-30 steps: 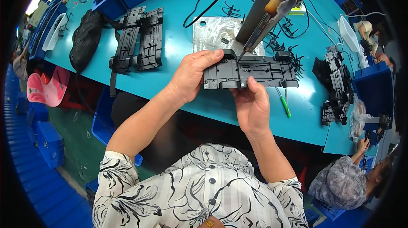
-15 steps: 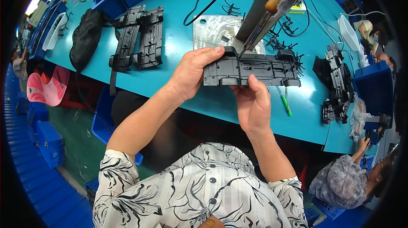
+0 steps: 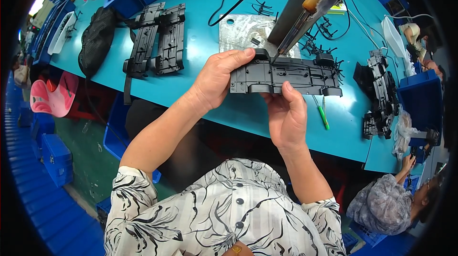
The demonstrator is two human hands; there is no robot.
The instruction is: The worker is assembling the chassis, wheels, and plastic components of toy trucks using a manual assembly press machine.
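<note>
A long black plastic chassis plate point(image 3: 305, 75) with raised ribs and curved side arches is held level above the table's near side. My left hand point(image 3: 219, 77) grips its left end, thumb on the top face and fingers hidden beneath. At the near edge my right hand point(image 3: 287, 117) pinches it, thumb on top, fingers curled under. A fixed pointed tool like a soldering iron point(image 3: 292, 34), its upper part wrapped in grey cloth, slants down beside a metal post point(image 3: 288, 15). Its tip meets the plate's far edge near the left arch; whether it touches I cannot tell.
Two similar chassis plates point(image 3: 170, 41) lie left beside a black mesh bag point(image 3: 97, 41). More stand at right point(image 3: 378, 94). A scuffed metal sheet point(image 3: 238, 31), thin black branched parts point(image 3: 312, 43) and a green-handled tool point(image 3: 323, 115) lie around. A co-worker point(image 3: 386, 203) sits at lower right.
Both hands keep the same grip on the chassis plate. The whole view has shifted slightly, and the plate stays under the pointed tool with little visible movement.
</note>
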